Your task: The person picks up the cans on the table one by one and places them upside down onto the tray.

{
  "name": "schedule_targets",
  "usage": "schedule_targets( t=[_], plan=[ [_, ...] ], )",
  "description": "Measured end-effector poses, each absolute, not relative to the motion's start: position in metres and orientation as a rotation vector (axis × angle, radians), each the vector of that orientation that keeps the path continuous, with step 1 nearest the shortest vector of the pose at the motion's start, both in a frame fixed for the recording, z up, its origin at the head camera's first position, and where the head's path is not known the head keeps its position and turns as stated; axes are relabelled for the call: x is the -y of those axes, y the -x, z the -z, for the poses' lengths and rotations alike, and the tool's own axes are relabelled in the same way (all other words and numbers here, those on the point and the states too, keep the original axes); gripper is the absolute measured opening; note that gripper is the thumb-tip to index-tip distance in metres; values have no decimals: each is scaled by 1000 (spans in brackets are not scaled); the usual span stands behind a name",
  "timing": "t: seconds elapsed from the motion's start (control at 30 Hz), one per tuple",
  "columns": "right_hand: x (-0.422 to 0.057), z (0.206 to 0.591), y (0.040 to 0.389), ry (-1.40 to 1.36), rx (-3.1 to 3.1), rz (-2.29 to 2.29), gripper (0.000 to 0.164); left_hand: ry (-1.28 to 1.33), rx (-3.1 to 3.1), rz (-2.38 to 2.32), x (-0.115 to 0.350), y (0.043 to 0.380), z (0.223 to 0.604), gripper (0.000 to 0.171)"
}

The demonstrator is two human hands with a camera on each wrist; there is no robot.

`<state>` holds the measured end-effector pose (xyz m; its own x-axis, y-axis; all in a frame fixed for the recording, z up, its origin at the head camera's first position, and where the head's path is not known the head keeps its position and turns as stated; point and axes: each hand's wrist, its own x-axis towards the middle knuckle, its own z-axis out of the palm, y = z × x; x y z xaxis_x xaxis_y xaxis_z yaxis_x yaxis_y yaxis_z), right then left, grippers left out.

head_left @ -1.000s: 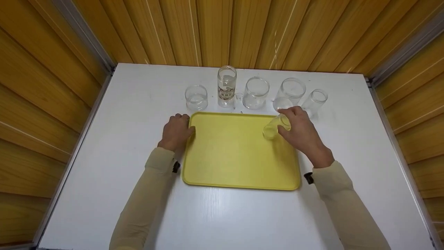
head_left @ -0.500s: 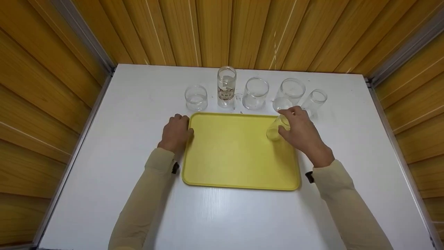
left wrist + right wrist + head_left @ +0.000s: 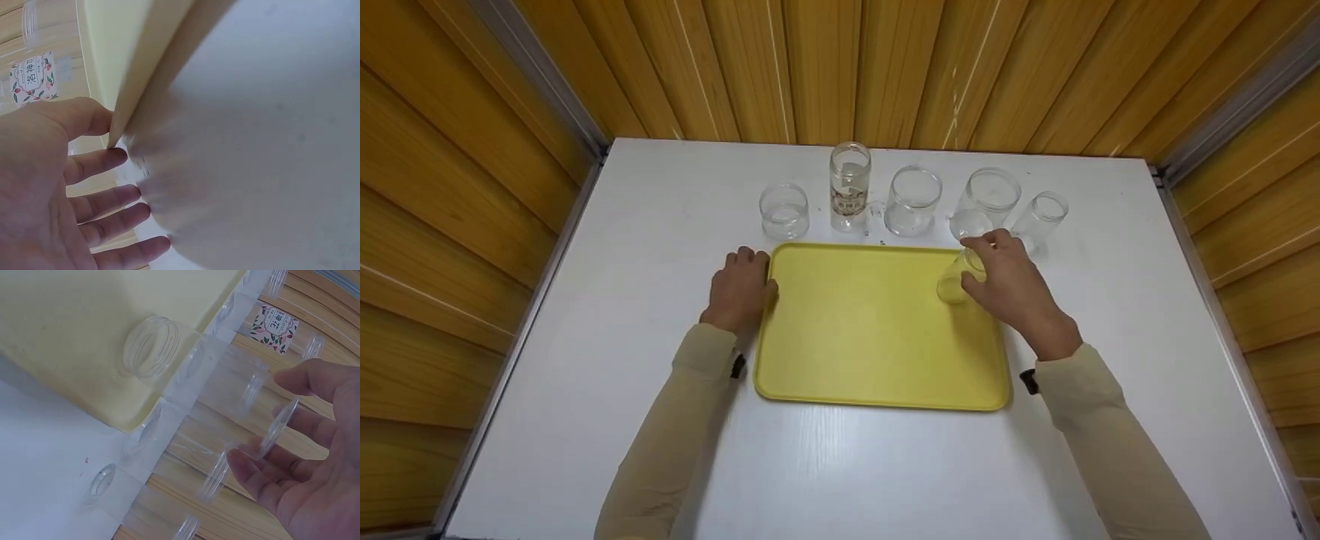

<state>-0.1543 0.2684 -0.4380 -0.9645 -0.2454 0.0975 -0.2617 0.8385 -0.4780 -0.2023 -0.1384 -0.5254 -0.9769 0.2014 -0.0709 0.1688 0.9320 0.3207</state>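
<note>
My right hand (image 3: 1011,281) has its thumb and fingers around the upper end of a clear plastic jar (image 3: 951,287), which stands on the back right corner of the yellow tray (image 3: 877,330). In the right wrist view the jar's threaded mouth (image 3: 151,347) is down on the tray and its round base (image 3: 278,429) lies among the fingers. At the tray's left side, my left hand (image 3: 739,289) pinches the edge near the back corner; in the left wrist view the thumb is over the rim (image 3: 115,132) and the index fingertip below it.
Behind the tray, a row of clear jars stands mouth up: a short jar (image 3: 785,212), a tall one with a printed label (image 3: 849,201), two wide jars (image 3: 913,202) and a slim one (image 3: 1039,223). Wood-patterned panels (image 3: 825,67) border the white table (image 3: 817,465).
The jar in my right hand has tipped from a slant to nearly upright, its lower end shifting slightly right on the tray. The left hand has hardly moved.
</note>
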Motion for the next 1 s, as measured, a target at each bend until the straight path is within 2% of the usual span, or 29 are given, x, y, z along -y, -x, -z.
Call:
schedule_targets(
  t=[1.0],
  plan=[
    [-263, 439, 157, -417, 3016, -726, 49, -348, -3066, -378, 147, 198, 535, 32]
  ],
)
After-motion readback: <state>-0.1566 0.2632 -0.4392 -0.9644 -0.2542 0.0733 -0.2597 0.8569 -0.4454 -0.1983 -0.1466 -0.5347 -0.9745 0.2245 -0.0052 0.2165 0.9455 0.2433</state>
